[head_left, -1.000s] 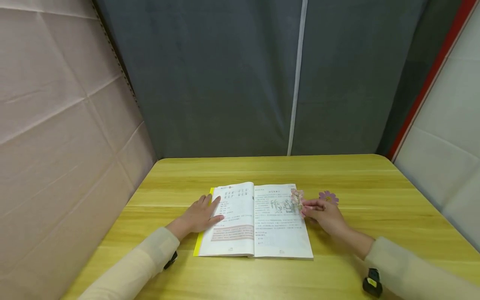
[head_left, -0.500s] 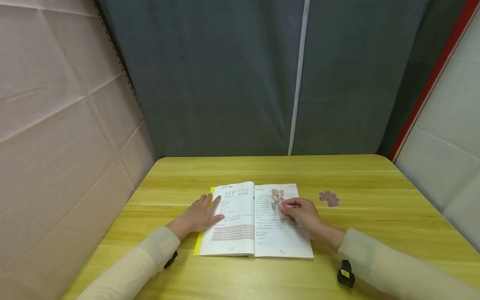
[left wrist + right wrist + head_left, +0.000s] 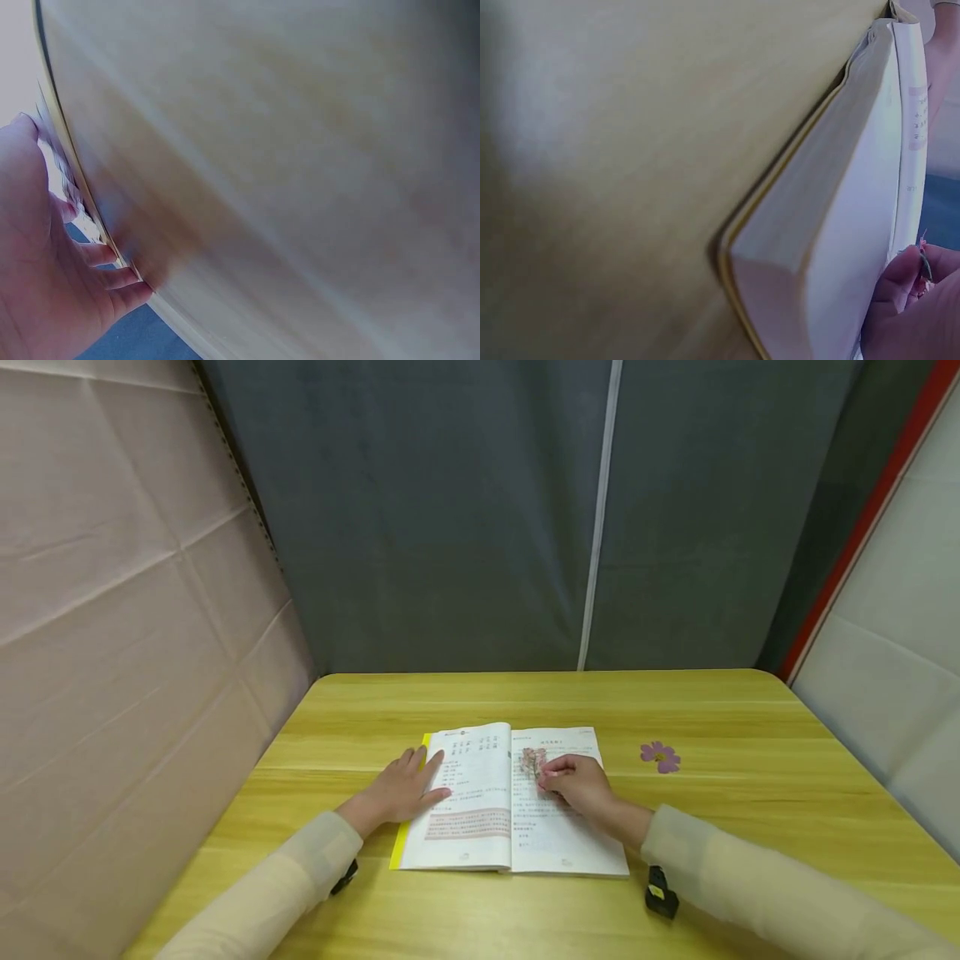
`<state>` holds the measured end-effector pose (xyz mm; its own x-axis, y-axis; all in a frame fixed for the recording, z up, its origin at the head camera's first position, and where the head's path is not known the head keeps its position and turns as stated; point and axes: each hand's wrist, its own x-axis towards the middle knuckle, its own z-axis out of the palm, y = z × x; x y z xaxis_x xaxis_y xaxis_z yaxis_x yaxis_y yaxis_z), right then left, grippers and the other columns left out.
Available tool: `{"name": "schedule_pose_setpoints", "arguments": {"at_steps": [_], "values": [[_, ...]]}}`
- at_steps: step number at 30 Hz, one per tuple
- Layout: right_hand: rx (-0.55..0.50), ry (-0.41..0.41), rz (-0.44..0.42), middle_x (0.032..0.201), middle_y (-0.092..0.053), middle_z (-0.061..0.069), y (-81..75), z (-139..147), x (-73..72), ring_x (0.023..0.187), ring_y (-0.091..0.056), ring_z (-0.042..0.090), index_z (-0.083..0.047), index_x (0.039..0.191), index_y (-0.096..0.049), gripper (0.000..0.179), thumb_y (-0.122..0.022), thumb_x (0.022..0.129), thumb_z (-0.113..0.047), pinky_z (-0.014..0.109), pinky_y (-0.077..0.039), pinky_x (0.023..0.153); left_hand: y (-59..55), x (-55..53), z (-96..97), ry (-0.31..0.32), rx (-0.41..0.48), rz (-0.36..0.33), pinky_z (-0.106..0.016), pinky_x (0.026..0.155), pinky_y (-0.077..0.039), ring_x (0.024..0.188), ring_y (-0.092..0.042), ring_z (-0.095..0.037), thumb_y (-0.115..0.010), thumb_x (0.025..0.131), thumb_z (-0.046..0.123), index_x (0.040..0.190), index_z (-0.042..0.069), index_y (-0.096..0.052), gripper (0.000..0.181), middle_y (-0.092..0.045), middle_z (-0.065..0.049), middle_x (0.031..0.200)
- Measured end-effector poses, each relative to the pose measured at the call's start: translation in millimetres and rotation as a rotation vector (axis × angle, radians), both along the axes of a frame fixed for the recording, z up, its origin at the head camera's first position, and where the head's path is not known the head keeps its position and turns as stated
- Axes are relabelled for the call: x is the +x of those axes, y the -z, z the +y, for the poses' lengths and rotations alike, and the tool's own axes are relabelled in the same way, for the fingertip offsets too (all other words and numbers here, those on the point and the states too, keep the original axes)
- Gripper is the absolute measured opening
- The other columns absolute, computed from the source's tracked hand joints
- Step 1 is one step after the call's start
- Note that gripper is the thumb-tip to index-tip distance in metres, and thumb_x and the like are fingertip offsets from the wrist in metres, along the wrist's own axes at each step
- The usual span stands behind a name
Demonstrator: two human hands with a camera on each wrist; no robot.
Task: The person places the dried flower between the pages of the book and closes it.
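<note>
An open book (image 3: 562,835) with printed pages and a yellow cover edge lies on the table. My left hand (image 3: 399,789) rests on the outer part of its left page, fingers spread. In the left wrist view, the fingertips of that left hand (image 3: 67,277) lie along the book's edge. Over the right page, my right hand (image 3: 581,783) pinches a small pink dried flower sprig (image 3: 531,760) between thumb and fingers. The right wrist view has the right hand (image 3: 915,307) low beside the page, part of the pinched sprig showing.
A flat purple flower (image 3: 660,757) lies on the wooden table (image 3: 450,702) to the right of the book. A dark grey curtain (image 3: 450,527) stands behind the table, with pale fabric walls (image 3: 135,610) at the sides.
My right hand has moved left with the flower sprig, from the book's right edge to over the right page near the spine. The left hand stays in place.
</note>
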<state>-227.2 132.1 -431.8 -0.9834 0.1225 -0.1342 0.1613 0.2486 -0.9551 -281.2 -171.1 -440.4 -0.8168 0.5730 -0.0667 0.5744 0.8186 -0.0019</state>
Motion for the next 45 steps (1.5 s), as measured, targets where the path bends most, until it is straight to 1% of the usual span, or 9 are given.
{"name": "schedule_pose_setpoints", "arguments": {"at_steps": [8, 16, 23, 28, 31, 36, 39, 43, 45], "values": [[0.078, -0.012, 0.031, 0.069, -0.066, 0.002, 3.3, -7, -3.1, 0.051, -0.055, 0.010, 0.000, 0.088, -0.069, 0.012, -0.077, 0.078, 0.001, 0.023, -0.044, 0.045, -1.2, -0.5, 0.1, 0.004, -0.021, -0.013, -0.053, 0.105, -0.032, 0.135, -0.028, -0.047, -0.035, 0.101, 0.056, 0.154, 0.002, -0.024, 0.076, -0.027, -0.031, 0.149], [0.110, -0.082, -0.006, 0.071, -0.068, 0.001, 3.8, -14, -3.7, 0.060, -0.063, 0.011, -0.002, 0.090, -0.069, 0.011, -0.075, 0.081, -0.002, 0.024, -0.045, 0.045, -0.3, -0.7, -0.5, 0.001, -0.028, -0.015, -0.053, 0.106, -0.030, 0.136, -0.028, -0.046, -0.033, 0.100, 0.058, 0.154, 0.003, -0.022, 0.078, -0.026, -0.030, 0.149], [0.119, -0.097, -0.011, 0.071, -0.069, 0.002, 0.4, -17, -3.7, 0.059, -0.063, 0.011, -0.003, 0.091, -0.069, 0.010, -0.074, 0.083, -0.003, 0.024, -0.044, 0.045, -1.1, 0.0, -1.0, 0.006, -0.003, -0.011, -0.054, 0.105, -0.032, 0.134, -0.030, -0.047, -0.037, 0.101, 0.056, 0.153, 0.002, -0.025, 0.076, -0.028, -0.032, 0.147], [0.157, -0.130, 0.000, 0.073, -0.067, 0.003, -2.1, -15, -2.5, 0.059, -0.062, 0.014, -0.003, 0.092, -0.067, 0.014, -0.077, 0.082, -0.004, 0.027, -0.048, 0.047, -1.1, 0.2, -0.7, -0.005, -0.013, -0.021, -0.053, 0.106, -0.031, 0.136, -0.028, -0.047, -0.035, 0.100, 0.058, 0.154, 0.003, -0.023, 0.077, -0.027, -0.031, 0.149], [0.196, -0.154, 0.029, 0.074, -0.065, 0.004, -4.4, -12, -1.6, 0.061, -0.061, 0.015, -0.004, 0.090, -0.067, 0.016, -0.079, 0.080, -0.005, 0.028, -0.050, 0.050, -1.1, 0.1, -0.3, -0.010, -0.012, -0.025, -0.054, 0.106, -0.030, 0.136, -0.027, -0.047, -0.034, 0.100, 0.058, 0.154, 0.004, -0.022, 0.078, -0.026, -0.030, 0.150], [0.291, -0.170, 0.120, 0.076, -0.064, 0.002, -9.3, -1, -2.5, 0.068, -0.058, 0.015, -0.003, 0.091, -0.068, 0.022, -0.083, 0.076, -0.008, 0.028, -0.050, 0.057, -1.0, -0.5, 0.2, -0.007, -0.002, -0.019, -0.054, 0.106, -0.031, 0.136, -0.028, -0.047, -0.035, 0.100, 0.058, 0.154, 0.003, -0.023, 0.077, -0.026, -0.030, 0.149], [0.323, -0.188, 0.150, 0.080, -0.064, 0.003, -13.3, 9, -5.3, 0.074, -0.059, 0.016, 0.000, 0.094, -0.069, 0.023, -0.082, 0.077, -0.009, 0.029, -0.050, 0.061, -0.7, -0.4, 0.2, -0.006, -0.009, -0.016, -0.053, 0.106, -0.031, 0.136, -0.028, -0.047, -0.034, 0.100, 0.058, 0.154, 0.003, -0.023, 0.078, -0.027, -0.030, 0.149], [0.379, -0.228, 0.150, 0.092, -0.066, 0.006, -20.5, 24, -11.7, 0.084, -0.061, 0.019, 0.001, 0.102, -0.068, 0.027, -0.080, 0.081, -0.012, 0.033, -0.052, 0.071, -0.2, -0.3, 0.4, -0.010, -0.011, -0.018, -0.053, 0.106, -0.031, 0.136, -0.028, -0.046, -0.035, 0.100, 0.058, 0.154, 0.004, -0.024, 0.078, -0.027, -0.030, 0.149], [0.422, -0.258, 0.168, 0.101, -0.066, 0.010, -23.5, 32, -15.3, 0.091, -0.061, 0.023, 0.001, 0.109, -0.067, 0.032, -0.079, 0.083, -0.013, 0.038, -0.052, 0.079, 0.1, -0.5, 0.4, -0.011, -0.011, -0.015, -0.053, 0.105, -0.032, 0.135, -0.029, -0.046, -0.035, 0.100, 0.059, 0.154, 0.004, -0.024, 0.078, -0.027, -0.030, 0.149]]}}
